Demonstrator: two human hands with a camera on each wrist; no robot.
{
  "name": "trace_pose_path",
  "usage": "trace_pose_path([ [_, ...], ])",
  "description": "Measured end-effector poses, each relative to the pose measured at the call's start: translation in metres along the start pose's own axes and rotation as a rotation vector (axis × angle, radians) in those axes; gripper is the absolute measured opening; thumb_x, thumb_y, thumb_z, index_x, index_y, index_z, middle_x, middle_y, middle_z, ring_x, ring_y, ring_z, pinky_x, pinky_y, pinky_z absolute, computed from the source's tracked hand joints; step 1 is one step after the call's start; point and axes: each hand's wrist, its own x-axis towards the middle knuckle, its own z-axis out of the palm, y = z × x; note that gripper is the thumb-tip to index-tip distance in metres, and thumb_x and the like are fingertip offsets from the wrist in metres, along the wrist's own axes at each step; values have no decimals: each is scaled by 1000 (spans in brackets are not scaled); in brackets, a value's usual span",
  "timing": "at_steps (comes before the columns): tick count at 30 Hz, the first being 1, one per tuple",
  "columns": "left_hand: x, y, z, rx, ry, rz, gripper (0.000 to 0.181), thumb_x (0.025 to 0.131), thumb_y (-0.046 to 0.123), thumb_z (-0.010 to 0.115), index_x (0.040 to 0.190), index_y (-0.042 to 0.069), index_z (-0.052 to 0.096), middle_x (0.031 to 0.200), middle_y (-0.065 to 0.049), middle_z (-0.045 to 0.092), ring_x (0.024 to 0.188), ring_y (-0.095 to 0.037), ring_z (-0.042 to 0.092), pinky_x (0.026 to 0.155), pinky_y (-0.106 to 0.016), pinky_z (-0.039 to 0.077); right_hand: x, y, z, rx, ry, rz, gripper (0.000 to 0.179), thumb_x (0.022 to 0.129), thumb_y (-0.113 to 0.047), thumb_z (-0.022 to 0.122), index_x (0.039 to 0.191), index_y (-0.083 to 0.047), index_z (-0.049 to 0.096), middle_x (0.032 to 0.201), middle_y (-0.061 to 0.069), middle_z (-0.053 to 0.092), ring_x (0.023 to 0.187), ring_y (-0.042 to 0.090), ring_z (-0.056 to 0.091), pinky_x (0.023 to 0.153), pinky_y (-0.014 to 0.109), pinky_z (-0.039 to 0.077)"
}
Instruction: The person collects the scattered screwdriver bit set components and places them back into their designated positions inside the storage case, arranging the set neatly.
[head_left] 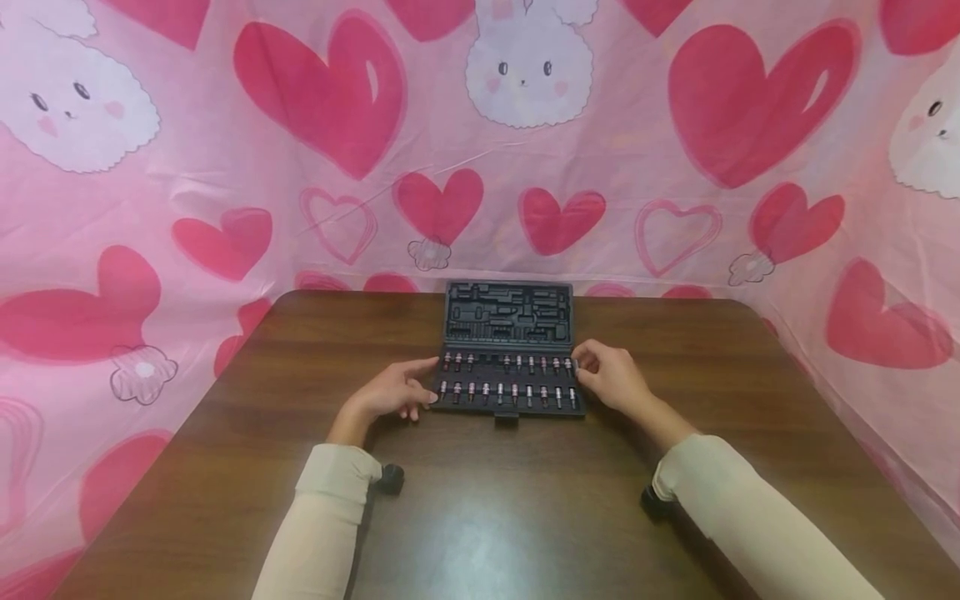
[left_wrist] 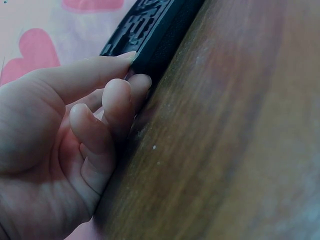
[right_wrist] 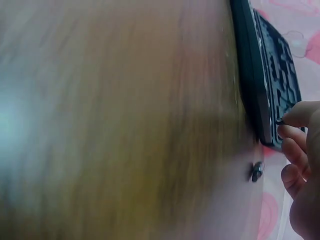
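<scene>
An open black socket case lies on the table, its lid tilted back. Two rows of small metal bit sockets fill its near half. At the case's left side, my left hand grips the edge, index finger stretched along it and thumb at the near corner. The left wrist view shows the thumb on top of the case corner, other fingers curled beside it. My right hand is at the right end of the upper row, pinching a small bit socket between thumb and index finger.
A small dark metal piece lies on the tabletop beside the case, under the right hand. The case's latch juts toward me. Pink heart-printed cloth hangs behind and beside the brown wooden table.
</scene>
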Motion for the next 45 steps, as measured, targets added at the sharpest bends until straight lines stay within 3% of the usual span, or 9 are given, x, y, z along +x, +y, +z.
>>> trace_pose_path([
  [21, 1, -4, -3, -1, -4, 19, 73, 86, 9, 71, 149, 4, 36, 73, -12, 66, 48, -17, 56, 44, -28, 44, 18, -29, 31, 81, -17, -41, 16, 83, -4, 73, 98, -7, 67, 77, -2, 65, 69, 16, 58, 65, 35, 49],
  [26, 3, -4, -2, -2, -8, 20, 73, 86, 9, 72, 150, 3, 36, 73, -12, 67, 47, -16, 55, 44, -28, 44, 20, -34, 37, 87, -32, -10, 16, 83, -5, 73, 98, -8, 67, 76, -3, 64, 68, 15, 57, 63, 34, 47],
  [33, -1, -2, -2, -14, -6, 32, 73, 87, 7, 71, 150, 1, 34, 75, -16, 67, 47, -17, 54, 43, -28, 43, 26, -41, 46, 138, 14, -34, 16, 81, -4, 75, 95, -8, 68, 77, -2, 66, 69, 15, 60, 65, 35, 50],
  [45, 2, -1, -2, -3, -16, 18, 73, 86, 9, 72, 150, 4, 36, 73, -13, 66, 48, -17, 55, 45, -28, 44, 34, -47, 57, 214, -11, 43, 17, 82, -6, 76, 97, -7, 68, 78, -1, 68, 71, 15, 63, 68, 37, 51],
])
